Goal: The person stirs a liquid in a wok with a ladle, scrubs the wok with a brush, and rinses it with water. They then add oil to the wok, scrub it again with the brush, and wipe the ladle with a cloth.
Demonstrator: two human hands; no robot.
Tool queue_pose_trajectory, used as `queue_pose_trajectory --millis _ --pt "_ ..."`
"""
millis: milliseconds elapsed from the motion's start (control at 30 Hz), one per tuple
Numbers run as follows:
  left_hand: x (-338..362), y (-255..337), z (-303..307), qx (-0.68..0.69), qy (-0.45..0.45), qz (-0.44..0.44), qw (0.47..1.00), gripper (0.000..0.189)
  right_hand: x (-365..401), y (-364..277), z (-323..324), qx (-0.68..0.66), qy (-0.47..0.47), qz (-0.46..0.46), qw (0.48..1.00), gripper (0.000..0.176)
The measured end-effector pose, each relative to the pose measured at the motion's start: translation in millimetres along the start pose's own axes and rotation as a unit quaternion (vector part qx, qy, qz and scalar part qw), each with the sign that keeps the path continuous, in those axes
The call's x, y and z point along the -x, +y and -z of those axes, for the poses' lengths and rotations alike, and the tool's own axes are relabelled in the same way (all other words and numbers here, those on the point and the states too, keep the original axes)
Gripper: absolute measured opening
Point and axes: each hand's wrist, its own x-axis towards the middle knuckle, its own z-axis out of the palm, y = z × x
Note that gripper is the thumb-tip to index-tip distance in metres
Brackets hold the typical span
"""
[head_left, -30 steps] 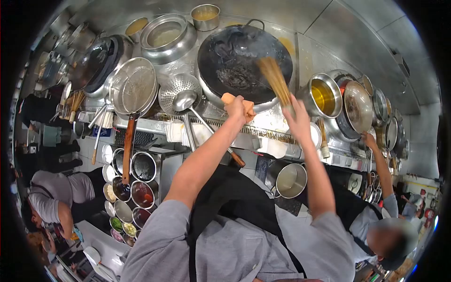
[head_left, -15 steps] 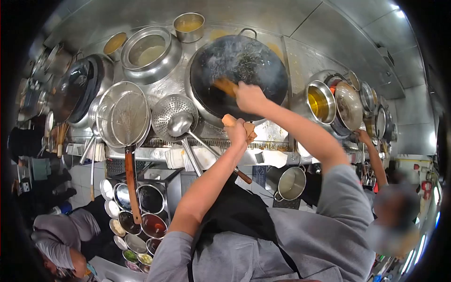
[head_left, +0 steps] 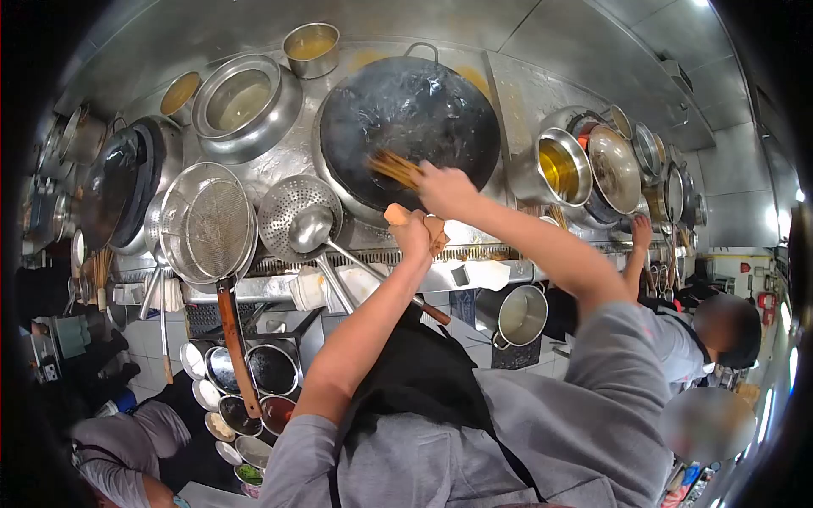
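Note:
A large black wok (head_left: 415, 110) sits on the stove, with thin steam over its wet inside. My right hand (head_left: 447, 191) is closed round a bamboo wok brush (head_left: 391, 167), whose splayed bristles point left over the lower part of the wok. Lower down, my left hand (head_left: 413, 239) grips an orange-brown folded cloth (head_left: 396, 214) at the wok's near edge. Whatever lies under the cloth is hidden. Left of that hand, a ladle (head_left: 312, 229) rests on a perforated strainer (head_left: 278, 207).
Mesh strainers (head_left: 203, 241) with long handles lie at left. Oil fills a metal pot (head_left: 542, 173) on the right. Small ingredient bowls (head_left: 275, 368) stand lower left. A co-worker's hand (head_left: 640, 230) is at the right-hand stove; another person (head_left: 127, 440) is lower left.
The brush has swept left and down within the wok, and the steam has thinned. My left hand stays at the near edge with the cloth. The co-worker on the right shows more fully.

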Motion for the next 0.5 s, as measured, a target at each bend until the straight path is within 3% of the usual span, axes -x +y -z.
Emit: queue_pose_trajectory --millis 67,100,133,167,200,300,333,400,467,500 --pt "4 0 2 -0.002 -0.001 0.007 1.0 0.017 48 33 18 0.029 -0.081 -0.018 0.996 0.031" --pt "3 2 0 -0.002 -0.003 0.008 1.0 0.017 52 71 12 0.108 -0.128 -0.061 0.984 0.032" --pt "-4 -4 1 0.01 0.011 0.036 0.999 0.017 41 108 15 0.136 -0.133 -0.186 0.964 0.031" --pt "-5 -5 2 0.007 0.0 0.028 1.0 0.017 26 144 20 0.096 -0.06 -0.229 0.967 0.027" --pt "-7 -4 2 0.007 -0.011 0.017 1.0 0.016 -4 179 17 0.126 -0.02 -0.158 0.979 0.026" --pt "-9 -8 5 -0.005 -0.022 0.013 1.0 0.016 -81 116 13 0.006 0.112 -0.24 0.964 0.032" --pt "-10 -5 3 -0.015 -0.008 -0.002 1.0 0.017 -81 77 11 -0.067 0.116 -0.283 0.95 0.032" --pt "0 -1 2 -0.025 0.001 0.002 1.0 0.017 -76 45 -27 -0.068 0.15 -0.146 0.976 0.028" --pt "3 1 3 -0.024 -0.007 0.004 1.0 0.017 -29 31 -19 -0.03 0.1 -0.002 0.995 0.033" --pt "3 1 4 -0.021 -0.009 0.005 1.0 0.017 2 26 -3 -0.012 0.052 0.019 0.998 0.033"
